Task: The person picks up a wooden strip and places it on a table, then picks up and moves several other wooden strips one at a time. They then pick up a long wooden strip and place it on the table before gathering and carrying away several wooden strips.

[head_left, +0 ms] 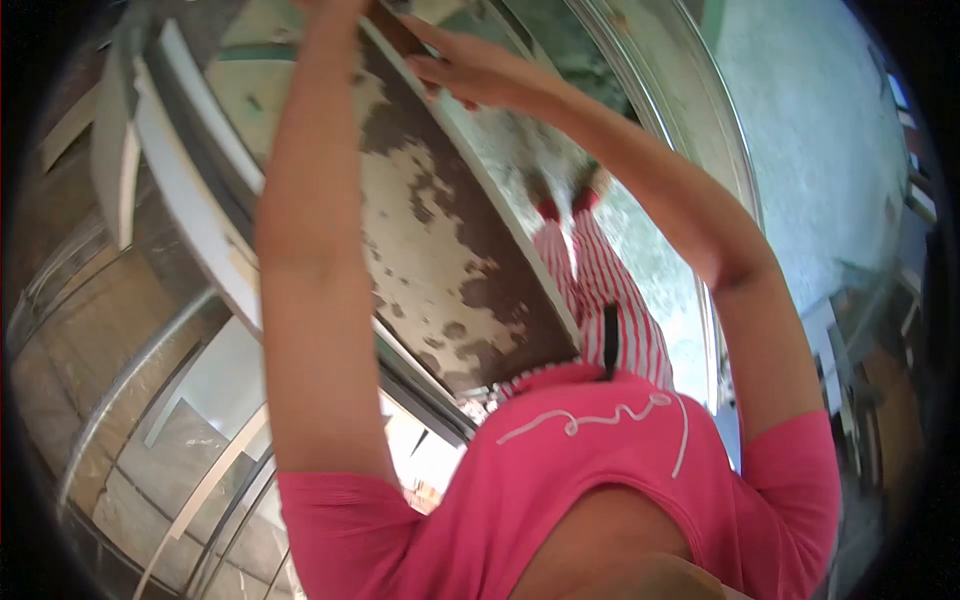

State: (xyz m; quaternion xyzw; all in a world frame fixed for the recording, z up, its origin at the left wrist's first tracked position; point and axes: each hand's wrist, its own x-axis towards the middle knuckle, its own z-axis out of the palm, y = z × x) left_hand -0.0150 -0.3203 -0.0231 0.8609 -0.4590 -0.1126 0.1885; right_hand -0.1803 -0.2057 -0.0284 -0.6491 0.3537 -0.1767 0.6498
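A long flat board (440, 230) with patchy dark brown and cream surface slants across the middle, its near end close to my waist. My right hand (465, 70) is at the board's far end, beside its pale long edge. Its fingers are curled around a narrow brown piece (398, 35) there. My left arm reaches up along the board's left side and overlaps it in this view. Only the base of my left hand (335, 6) shows at the top edge; its fingers are out of the frame.
Curved light panels (190, 170) and a metal tube (130, 375) stand on the left, over a tiled floor (100, 330). Thin strips (220, 470) lean at lower left. Metal rails (700, 120) run along the right, beside a pale greenish surface (800, 150). My feet (590, 185) are beyond the board.
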